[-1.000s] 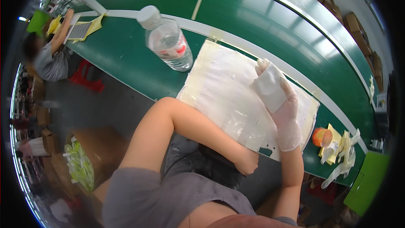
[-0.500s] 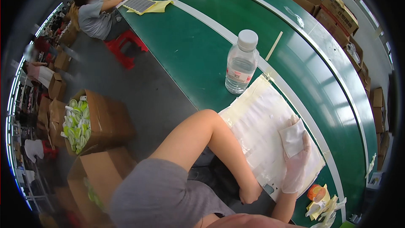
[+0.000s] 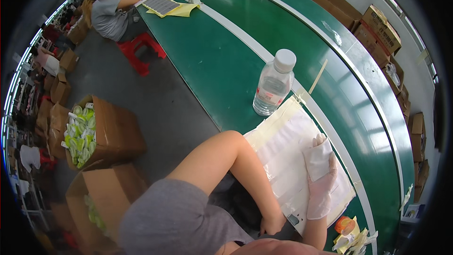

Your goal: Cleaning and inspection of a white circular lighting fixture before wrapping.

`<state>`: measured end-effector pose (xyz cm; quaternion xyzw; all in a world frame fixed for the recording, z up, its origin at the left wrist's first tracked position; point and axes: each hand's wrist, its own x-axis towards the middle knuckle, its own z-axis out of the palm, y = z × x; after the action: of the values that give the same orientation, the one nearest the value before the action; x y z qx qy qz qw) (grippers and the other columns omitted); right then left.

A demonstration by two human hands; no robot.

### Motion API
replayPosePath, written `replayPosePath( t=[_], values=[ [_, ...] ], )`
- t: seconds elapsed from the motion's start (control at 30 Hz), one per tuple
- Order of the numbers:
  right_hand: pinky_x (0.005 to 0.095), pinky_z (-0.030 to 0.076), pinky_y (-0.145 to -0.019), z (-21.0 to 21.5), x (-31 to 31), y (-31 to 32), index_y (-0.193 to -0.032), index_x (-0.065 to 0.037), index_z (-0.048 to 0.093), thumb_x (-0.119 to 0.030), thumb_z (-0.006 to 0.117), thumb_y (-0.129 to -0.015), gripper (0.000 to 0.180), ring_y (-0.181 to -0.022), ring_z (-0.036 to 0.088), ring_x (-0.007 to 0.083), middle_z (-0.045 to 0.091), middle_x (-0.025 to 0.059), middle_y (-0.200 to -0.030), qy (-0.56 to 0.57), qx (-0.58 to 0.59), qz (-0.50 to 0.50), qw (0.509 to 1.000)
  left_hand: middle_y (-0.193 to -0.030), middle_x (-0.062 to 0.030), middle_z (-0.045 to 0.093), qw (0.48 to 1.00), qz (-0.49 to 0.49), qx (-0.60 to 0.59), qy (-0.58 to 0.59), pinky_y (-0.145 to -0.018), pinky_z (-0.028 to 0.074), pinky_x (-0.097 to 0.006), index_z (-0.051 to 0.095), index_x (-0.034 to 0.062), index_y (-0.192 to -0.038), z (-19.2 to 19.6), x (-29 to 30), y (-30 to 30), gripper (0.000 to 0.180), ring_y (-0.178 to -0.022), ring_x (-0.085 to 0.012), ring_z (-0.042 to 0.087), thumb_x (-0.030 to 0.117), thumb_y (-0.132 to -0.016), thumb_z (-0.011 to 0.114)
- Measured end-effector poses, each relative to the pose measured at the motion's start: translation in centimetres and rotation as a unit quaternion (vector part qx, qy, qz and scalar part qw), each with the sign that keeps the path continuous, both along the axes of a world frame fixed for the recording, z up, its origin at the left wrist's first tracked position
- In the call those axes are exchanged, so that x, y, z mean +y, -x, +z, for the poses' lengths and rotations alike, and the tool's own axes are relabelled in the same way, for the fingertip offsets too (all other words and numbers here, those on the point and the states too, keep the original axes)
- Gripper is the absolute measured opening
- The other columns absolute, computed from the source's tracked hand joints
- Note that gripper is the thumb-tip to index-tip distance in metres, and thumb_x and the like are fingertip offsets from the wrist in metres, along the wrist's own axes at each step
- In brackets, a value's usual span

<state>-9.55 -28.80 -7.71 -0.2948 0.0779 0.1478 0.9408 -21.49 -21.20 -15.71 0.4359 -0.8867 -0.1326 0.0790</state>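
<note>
My right hand (image 3: 319, 193), in a thin whitish glove, holds a white cloth-like square (image 3: 318, 160) across its palm, fingertips showing past the far edge and one digit along the right side. What the square is made of I cannot tell. Beneath that hand lies a white sheet-covered board (image 3: 278, 153), wrinkled, with yellowish tape along its edges. My bare left hand (image 3: 273, 223) hangs bent downward at the board's near left edge, close to a small dark patch (image 3: 295, 219); its fingers are mostly hidden.
A clear water bottle (image 3: 273, 87) stands beyond the board on the green table (image 3: 207, 61). An orange tape roll (image 3: 345, 225) and crumpled yellowish scraps (image 3: 351, 242) lie at the near right. Left, on the floor, is a carton (image 3: 120, 130) of green-white items. A co-worker (image 3: 108, 14) sits far left.
The view has shifted slightly, so the bottle and board appear lower. My right hand still holds the white square, and my left hand stays low by the board's edge.
</note>
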Motion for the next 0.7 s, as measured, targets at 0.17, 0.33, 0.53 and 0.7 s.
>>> replayPosePath(
  t=[0.17, 0.33, 0.53, 0.7],
  values=[
    [0.0417, 0.032, -0.114, -0.48, -0.2, 0.0, -0.147, 0.0, 0.034, -0.03, 0.045, -0.1, 0.058, -0.137, 0.041, 0.0283, 0.043, 0.0152, -0.148, -0.032, 0.004, -0.044, 0.999, -0.085, -0.0164, 0.072, 1.0, -0.004, 0.006, 0.014, -0.071, 0.055, -0.046, 0.074, 0.0046, -0.083, -0.39, 0.31, -0.24, 0.047, -0.083, -0.0365, 0.07, 0.05, -0.086, 0.06],
    [0.0411, 0.032, -0.113, -0.19, -0.14, -0.07, -0.147, -0.001, 0.035, -0.031, 0.046, -0.1, 0.057, -0.136, 0.042, 0.0279, 0.044, 0.0152, -0.147, -0.021, 0.008, -0.017, 1.0, -0.083, -0.0165, 0.072, 1.0, -0.001, 0.018, 0.019, -0.07, 0.056, -0.046, 0.074, 0.0035, -0.081, -0.71, 0.24, -0.3, 0.048, -0.08, -0.0368, 0.07, 0.049, -0.086, 0.06],
    [0.0419, 0.033, -0.113, 0.12, -0.03, -0.11, -0.143, 0.0, 0.039, -0.031, 0.046, -0.1, 0.053, -0.132, 0.046, 0.0291, 0.05, 0.017, -0.142, -0.026, 0.025, -0.015, 0.999, -0.078, -0.0172, 0.071, 0.999, 0.011, 0.03, 0.017, -0.066, 0.056, -0.047, 0.074, 0.0029, -0.078, -1.05, 0.39, -0.14, 0.051, -0.075, -0.0376, 0.07, 0.048, -0.09, 0.055],
    [0.0422, 0.035, -0.112, 0.18, -0.07, -0.05, -0.143, 0.0, 0.04, -0.03, 0.046, -0.1, 0.053, -0.13, 0.049, 0.0296, 0.052, 0.0176, -0.14, -0.037, 0.034, -0.02, 0.999, -0.076, -0.0173, 0.071, 0.998, 0.019, 0.056, 0.003, -0.064, 0.055, -0.047, 0.07, 0.0007, -0.081, -0.5, 0.8, -0.21, 0.038, -0.073, -0.0373, 0.07, 0.034, -0.086, 0.054]
  ],
)
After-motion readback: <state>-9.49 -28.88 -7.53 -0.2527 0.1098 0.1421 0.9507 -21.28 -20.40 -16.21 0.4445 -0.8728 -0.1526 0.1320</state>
